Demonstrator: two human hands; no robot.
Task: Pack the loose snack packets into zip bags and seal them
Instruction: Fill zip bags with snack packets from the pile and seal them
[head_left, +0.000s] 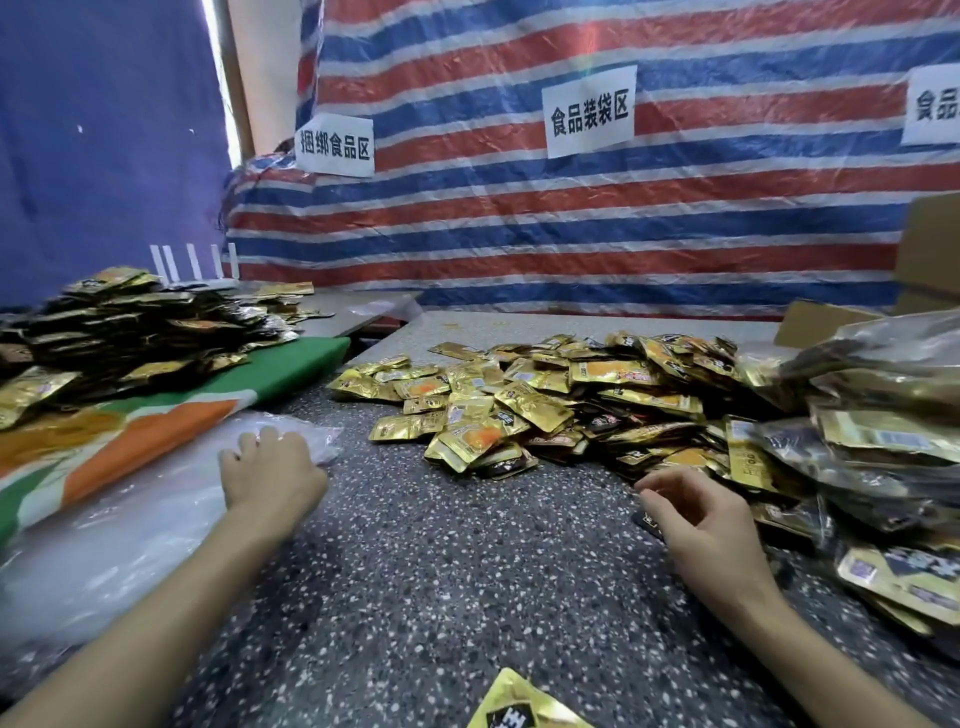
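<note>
Striped red, white and blue tarpaulin (571, 218) is hanging across the whole back of the frame, with white paper signs (589, 111) stuck to it.

Through the head view I am looking down on a speckled grey tabletop (415, 571). Loose snack packets (545, 400) are lying in a gold heap at centre right. Clear bags filled with packets (883, 415) are piling up along the right edge. A second heap of packets (130, 322) is sitting at the upper left on a green, orange and white sheet (156, 431). Empty zip bags (104, 545) are lying in a clear stack at the lower left.

The left grip (270, 473) is resting on the far end of that stack, fingers bent down onto the plastic. I cannot tell whether they are pinching it. The right grip (701, 519) is hovering at the lower right, just beside the near edge of the loose heap. Its fingers are loosely curled and holding nothing. A dark packet (647, 519) is lying just beside it on the tabletop. One more gold packet (519, 706) is poking in at the bottom edge.
</note>
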